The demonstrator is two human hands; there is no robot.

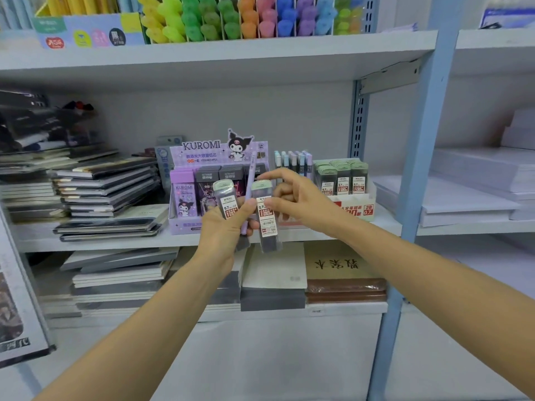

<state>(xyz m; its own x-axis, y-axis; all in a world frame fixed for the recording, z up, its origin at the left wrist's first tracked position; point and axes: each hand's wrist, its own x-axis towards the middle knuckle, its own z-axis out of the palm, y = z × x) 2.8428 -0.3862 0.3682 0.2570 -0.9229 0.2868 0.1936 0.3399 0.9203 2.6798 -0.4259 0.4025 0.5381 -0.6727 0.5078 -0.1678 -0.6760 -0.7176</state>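
Both busy: my L hand [220, 233] grips lead case [228, 201] + purple pen [250, 182]; R hand [299, 201] pinches 2nd case [267, 224], 3 o'clock of it.

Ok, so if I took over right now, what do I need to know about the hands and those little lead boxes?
Left hand: grips one lead case and a purple pencil, both upright.
Right hand: its fingers and thumb pinch a second lead case, close beside the first.
Matching cases stand in the display box on the shelf behind, next to the Kuromi box.
Done: two cases in hand.
Left: probably shelving them or taking them away; I cannot tell which.
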